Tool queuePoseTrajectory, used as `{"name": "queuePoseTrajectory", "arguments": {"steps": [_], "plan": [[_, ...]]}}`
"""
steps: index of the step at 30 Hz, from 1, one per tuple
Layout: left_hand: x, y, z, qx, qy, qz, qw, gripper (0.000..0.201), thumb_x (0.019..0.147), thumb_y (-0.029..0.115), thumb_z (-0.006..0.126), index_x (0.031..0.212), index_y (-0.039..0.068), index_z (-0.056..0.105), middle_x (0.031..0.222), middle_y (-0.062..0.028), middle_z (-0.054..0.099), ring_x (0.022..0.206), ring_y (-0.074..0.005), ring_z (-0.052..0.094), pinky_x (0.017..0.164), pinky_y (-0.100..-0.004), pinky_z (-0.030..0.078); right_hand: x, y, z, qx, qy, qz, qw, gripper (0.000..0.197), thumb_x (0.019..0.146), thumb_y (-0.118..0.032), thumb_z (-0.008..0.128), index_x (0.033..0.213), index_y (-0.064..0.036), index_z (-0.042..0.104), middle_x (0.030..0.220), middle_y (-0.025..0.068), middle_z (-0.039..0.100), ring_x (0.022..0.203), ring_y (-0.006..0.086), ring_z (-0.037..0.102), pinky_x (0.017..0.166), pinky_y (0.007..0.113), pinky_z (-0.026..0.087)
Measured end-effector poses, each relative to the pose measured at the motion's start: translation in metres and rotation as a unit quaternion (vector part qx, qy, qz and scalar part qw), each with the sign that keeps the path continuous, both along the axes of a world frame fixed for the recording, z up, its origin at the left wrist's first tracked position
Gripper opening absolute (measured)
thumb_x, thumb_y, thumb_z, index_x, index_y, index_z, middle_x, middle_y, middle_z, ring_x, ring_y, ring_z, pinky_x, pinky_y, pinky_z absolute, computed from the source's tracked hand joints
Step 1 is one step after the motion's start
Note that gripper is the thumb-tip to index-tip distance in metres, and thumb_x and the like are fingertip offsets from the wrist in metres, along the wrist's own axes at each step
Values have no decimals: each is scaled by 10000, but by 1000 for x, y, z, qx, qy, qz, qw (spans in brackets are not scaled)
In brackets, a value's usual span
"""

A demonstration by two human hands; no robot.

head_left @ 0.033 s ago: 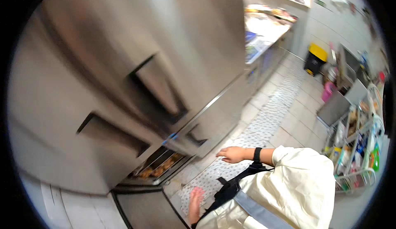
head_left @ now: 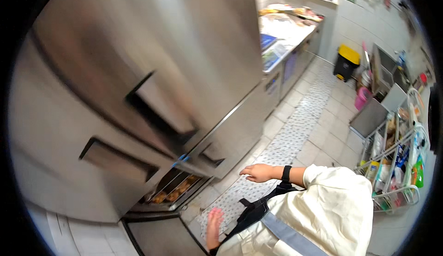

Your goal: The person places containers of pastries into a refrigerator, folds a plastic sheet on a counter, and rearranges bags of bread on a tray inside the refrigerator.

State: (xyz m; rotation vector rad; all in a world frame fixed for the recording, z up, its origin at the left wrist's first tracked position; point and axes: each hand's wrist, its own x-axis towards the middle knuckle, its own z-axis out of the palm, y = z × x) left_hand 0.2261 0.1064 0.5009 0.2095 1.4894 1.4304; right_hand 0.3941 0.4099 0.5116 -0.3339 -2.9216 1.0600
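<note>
My right hand (head_left: pixel 257 173), with a black band at the wrist, hovers over the patterned floor mat (head_left: pixel 277 152). Its fingers are loosely stretched and hold nothing. Lower and to the left, my left hand (head_left: pixel 215 218) is empty too, fingers extended and a little blurred. It is nearest to the open lower door (head_left: pixel 161 235) of a tall stainless steel fridge (head_left: pixel 198 39). Inside that low compartment sits a metal tray (head_left: pixel 177 205) with brownish food pieces. Neither hand touches the fridge or the tray.
A steel counter (head_left: pixel 295 48) with items on it runs beyond the fridge. Far down the aisle stands a black bin with a yellow lid (head_left: pixel 347 62). Along the right are a sink (head_left: pixel 385 64), a pink bucket (head_left: pixel 363 98) and a white wire rack (head_left: pixel 392 193) holding bottles and packets.
The view has turned slightly, so the fridge, counter and bin sit a little further left. My left hand has shifted slightly left; both hands stay empty.
</note>
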Motion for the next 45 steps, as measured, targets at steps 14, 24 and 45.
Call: {"name": "queuePoseTrajectory", "arguments": {"steps": [14, 24, 45], "plan": [[206, 391, 101, 152, -76, -356, 919, 422, 928, 262, 435, 1273, 25, 380, 1215, -132, 504, 1118, -217, 497, 946, -330, 387, 454, 93, -87, -260, 153, -699, 648, 173, 880, -122, 501, 979, 5, 565, 834, 106, 620, 727, 161, 606, 624, 275, 506], [243, 590, 51, 177, -115, -375, 903, 436, 918, 271, 450, 1267, 16, 393, 1204, -137, 513, 1119, -207, 494, 966, -314, 365, 464, 221, -65, -258, 56, -675, 689, 219, 872, -138, 508, 1017, 14, 570, 838, 106, 631, 752, 156, 606, 669, 286, 486], [325, 1082, 133, 320, 79, -36, 943, 520, 911, 217, 446, 1361, 35, 263, 1364, -137, 354, 1282, -222, 319, 1064, -348, 236, 671, 786, -67, -146, 226, -699, 662, 194, 927, -172, 454, 861, -10, 538, 720, 11, 544, 642, 84, 479, 599, 231, 403]]}}
